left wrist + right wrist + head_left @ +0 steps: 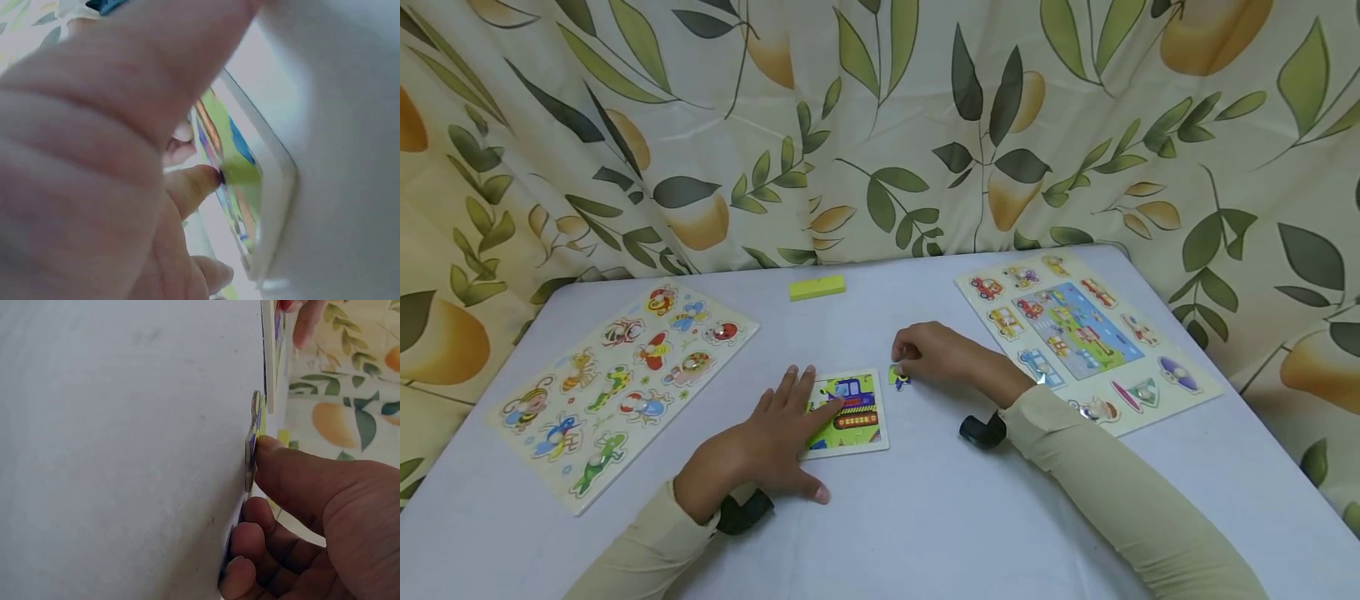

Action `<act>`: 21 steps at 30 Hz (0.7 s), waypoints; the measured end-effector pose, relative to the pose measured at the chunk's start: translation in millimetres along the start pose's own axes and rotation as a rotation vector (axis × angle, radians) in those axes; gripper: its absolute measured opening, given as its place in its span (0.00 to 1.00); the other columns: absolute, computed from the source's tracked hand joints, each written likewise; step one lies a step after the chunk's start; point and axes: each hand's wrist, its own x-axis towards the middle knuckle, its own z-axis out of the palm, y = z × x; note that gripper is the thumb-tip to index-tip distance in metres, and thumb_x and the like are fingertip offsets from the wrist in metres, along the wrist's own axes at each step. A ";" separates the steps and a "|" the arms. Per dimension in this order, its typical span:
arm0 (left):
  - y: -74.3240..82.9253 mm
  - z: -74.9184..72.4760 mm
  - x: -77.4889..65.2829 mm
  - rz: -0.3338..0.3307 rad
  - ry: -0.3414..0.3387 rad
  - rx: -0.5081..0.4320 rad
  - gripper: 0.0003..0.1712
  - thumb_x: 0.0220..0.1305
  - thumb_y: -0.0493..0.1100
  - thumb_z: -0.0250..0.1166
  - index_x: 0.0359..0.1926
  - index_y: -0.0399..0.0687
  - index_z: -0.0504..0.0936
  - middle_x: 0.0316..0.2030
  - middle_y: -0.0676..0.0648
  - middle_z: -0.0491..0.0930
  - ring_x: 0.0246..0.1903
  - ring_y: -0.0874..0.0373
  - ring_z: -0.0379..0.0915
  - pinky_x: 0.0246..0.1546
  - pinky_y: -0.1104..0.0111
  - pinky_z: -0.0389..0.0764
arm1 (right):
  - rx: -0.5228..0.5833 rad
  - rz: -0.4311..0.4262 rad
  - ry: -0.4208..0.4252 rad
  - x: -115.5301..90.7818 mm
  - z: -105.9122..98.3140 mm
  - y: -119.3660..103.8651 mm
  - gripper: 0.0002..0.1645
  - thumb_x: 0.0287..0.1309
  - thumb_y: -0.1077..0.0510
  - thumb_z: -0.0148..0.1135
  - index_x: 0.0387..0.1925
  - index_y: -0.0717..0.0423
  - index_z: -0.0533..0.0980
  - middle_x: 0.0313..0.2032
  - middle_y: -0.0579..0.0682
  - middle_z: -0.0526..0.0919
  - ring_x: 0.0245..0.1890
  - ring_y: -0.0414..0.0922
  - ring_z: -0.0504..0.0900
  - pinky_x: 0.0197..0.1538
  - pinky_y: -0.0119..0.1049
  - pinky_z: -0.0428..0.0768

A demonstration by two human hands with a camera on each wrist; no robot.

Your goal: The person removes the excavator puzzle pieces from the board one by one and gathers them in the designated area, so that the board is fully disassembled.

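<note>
From the head, the left hand [775, 437] lies spread over the left part of a small puzzle [861, 433], fingers straight, forefinger across its picture. And just right of that puzzle, here's the loose piece [894, 381], under the thumb and fingertips of the right hand [943, 358], which has it pinched by its right side! Farther left sits an insect board [613, 354], farther right a vehicle board [1093, 387], and a yellow block [817, 288] waits at the table's far edge.

Over to the left wrist: the forefinger's tip touches the puzzle's face, nothing gripped there, the big thumb blurred across the view.

Now the right wrist, and it's close! Thumb on the piece's face, the other fingers curled beside its lower end; the piece shows nearly edge-on, next to the white tabletop, just short of the puzzle.
</note>
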 end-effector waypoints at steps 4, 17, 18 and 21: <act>4.7 0.3 1.4 0.026 0.012 0.012 0.62 0.45 0.74 0.69 0.77 0.66 0.49 0.75 0.38 0.29 0.72 0.40 0.17 0.67 0.43 0.42 | -0.003 0.002 -0.015 -0.7 -0.7 -1.6 0.02 0.64 0.58 0.63 0.38 0.52 0.78 0.29 0.47 0.77 0.33 0.44 0.73 0.38 0.37 0.73; 8.4 4.9 4.7 0.004 -0.008 -0.007 0.66 0.41 0.76 0.69 0.77 0.70 0.46 0.75 0.41 0.23 0.73 0.40 0.22 0.68 0.45 0.41 | 0.042 -0.048 0.072 3.9 -12.7 -7.5 0.09 0.68 0.58 0.57 0.41 0.56 0.81 0.30 0.46 0.80 0.31 0.43 0.74 0.36 0.37 0.73; 8.6 5.3 5.4 -0.001 -0.013 0.002 0.66 0.40 0.77 0.69 0.77 0.71 0.46 0.75 0.41 0.22 0.73 0.39 0.21 0.68 0.44 0.41 | 0.045 -0.061 0.082 5.1 -12.7 -8.4 0.09 0.68 0.58 0.57 0.41 0.56 0.81 0.29 0.46 0.80 0.31 0.43 0.74 0.36 0.37 0.73; 9.2 5.5 7.2 -0.034 -0.016 0.026 0.66 0.38 0.78 0.69 0.76 0.73 0.47 0.75 0.40 0.21 0.71 0.35 0.17 0.67 0.41 0.41 | 0.061 -0.092 0.075 8.4 -11.1 -13.5 0.10 0.69 0.57 0.57 0.41 0.58 0.82 0.28 0.46 0.80 0.30 0.42 0.74 0.36 0.36 0.74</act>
